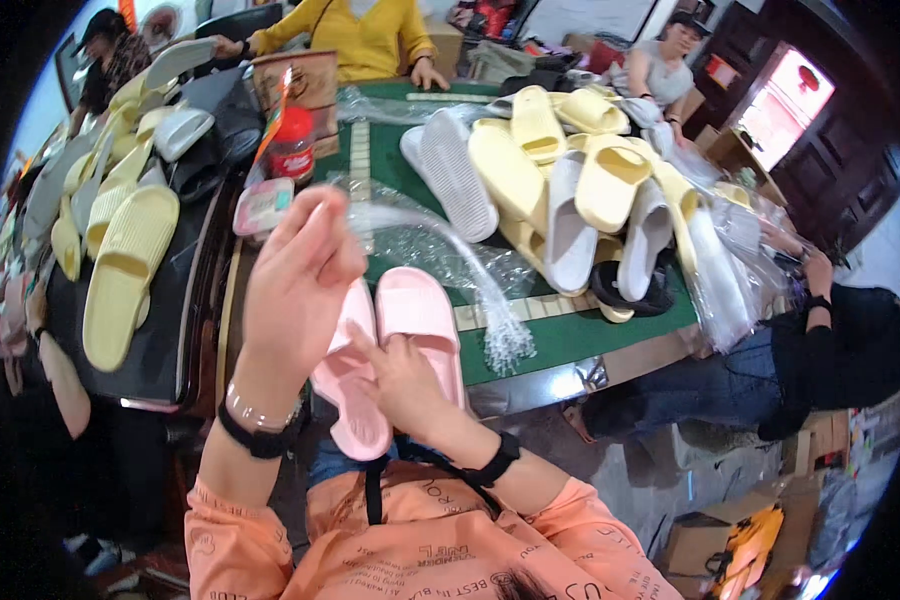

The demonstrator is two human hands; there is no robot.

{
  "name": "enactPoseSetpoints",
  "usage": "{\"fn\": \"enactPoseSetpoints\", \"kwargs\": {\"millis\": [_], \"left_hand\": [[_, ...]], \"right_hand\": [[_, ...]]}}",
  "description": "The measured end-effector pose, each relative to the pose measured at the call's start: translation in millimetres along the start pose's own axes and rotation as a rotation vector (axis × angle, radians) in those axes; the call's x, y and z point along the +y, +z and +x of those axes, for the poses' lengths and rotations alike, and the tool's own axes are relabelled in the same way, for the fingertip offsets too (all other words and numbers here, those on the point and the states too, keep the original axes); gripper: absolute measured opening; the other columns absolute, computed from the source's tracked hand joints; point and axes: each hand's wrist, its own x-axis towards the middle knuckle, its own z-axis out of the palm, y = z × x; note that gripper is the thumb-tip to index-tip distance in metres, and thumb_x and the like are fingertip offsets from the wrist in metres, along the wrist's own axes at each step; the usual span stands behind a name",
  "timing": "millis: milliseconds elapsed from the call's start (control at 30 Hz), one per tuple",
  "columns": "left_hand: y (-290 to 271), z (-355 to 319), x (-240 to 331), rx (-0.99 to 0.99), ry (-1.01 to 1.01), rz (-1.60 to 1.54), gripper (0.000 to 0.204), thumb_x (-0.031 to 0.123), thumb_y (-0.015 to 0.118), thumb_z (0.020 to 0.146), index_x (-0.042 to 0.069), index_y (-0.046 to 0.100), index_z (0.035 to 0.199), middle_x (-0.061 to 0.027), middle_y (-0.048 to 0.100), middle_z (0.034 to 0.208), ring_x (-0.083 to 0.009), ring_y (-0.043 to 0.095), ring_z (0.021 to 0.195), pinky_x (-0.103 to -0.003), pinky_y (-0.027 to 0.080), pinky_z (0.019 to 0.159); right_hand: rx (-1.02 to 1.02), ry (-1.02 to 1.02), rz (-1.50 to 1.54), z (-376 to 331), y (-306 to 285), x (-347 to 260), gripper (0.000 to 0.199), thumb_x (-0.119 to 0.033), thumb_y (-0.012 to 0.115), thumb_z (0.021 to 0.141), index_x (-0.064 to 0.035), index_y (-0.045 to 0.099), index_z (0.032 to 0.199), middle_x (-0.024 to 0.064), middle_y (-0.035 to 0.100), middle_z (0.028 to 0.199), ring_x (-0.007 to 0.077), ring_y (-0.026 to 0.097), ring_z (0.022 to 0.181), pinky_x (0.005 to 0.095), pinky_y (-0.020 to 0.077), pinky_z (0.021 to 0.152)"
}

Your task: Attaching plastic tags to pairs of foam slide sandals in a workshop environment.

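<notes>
A pair of pink slippers (417,308) sits at the near table edge in front of me, the left one tilted with its heel toward my body. My right hand (407,385) reaches over the pair, its fingers bent around the straps and partly hidden there. Raised above and left of the slippers is my left hand (305,275), fingertips pressed together. Whatever it may pinch is too small to make out. Just right of the pair lies a bundle of thin clear plastic strands (508,335) with a frayed end.
Yellow and grey slippers (560,190) are heaped on the green table top (410,140) with clear plastic bags. A red-lidded jar (292,145) stands far left. More yellow slippers (130,260) cover the black surface at left. Other people work around the table; an open carton (710,530) is lower right.
</notes>
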Motion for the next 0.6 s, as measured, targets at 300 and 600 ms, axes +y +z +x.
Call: {"fn": "enactPoseSetpoints", "kwargs": {"millis": [300,600], "left_hand": [[0.3,-15.9,48.4,-0.167,0.197,-0.048,0.009,0.013,0.04,0.091,0.006,0.043,0.096,0.0022,0.029,0.066,-0.0078,0.026,0.054,-0.023,0.025,0.058],[50.6,-116.5,170.4,-0.683,0.597,-0.547,0.014,0.003,0.041,0.083,0.012,0.047,0.075,0.0033,0.04,0.065,-0.0073,0.032,0.051,-0.024,0.03,0.061]], "right_hand": [[-0.029,0.192,-0.005,19.1,-3.5,-7.9,0.079,-0.035,0.057,0.075,0.0059,0.019,0.132,0.019,0.057,0.082,0.0323,0.056,0.071,0.044,0.041,0.066],[0.04,0.214,0.011,12.5,17.8,3.0,0.075,-0.02,0.063,0.07,0.0041,0.025,0.13,0.0198,0.051,0.1,0.0309,0.048,0.091,0.0378,0.0389,0.078]]}}
